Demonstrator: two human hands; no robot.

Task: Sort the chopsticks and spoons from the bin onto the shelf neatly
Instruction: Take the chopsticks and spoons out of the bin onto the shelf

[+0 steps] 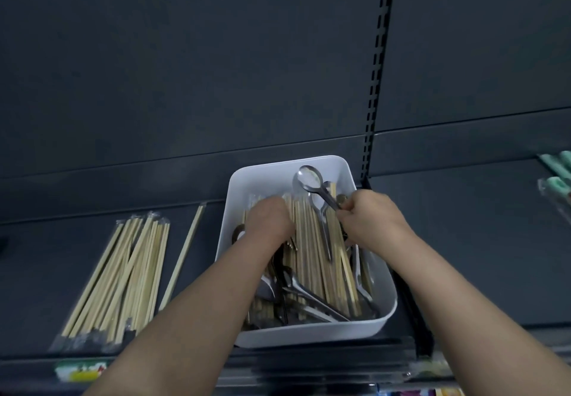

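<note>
Bamboo chopsticks [312, 241] and steel spoons [309, 296] are seen heaped in the white bin [309, 335] on the dark shelf [463, 241], so most sorting is judged undone. Only wrapped chopsticks [123, 272] are laid out at left. One spoon [309, 177] is pinched by the right hand [370, 219]; the left hand [268, 219] is sunk among chopsticks, grip hidden.

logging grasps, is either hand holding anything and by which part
Right hand pinches a metal spoon by its handle. Left hand is down among the chopsticks in the bin; its grip cannot be told.
</note>
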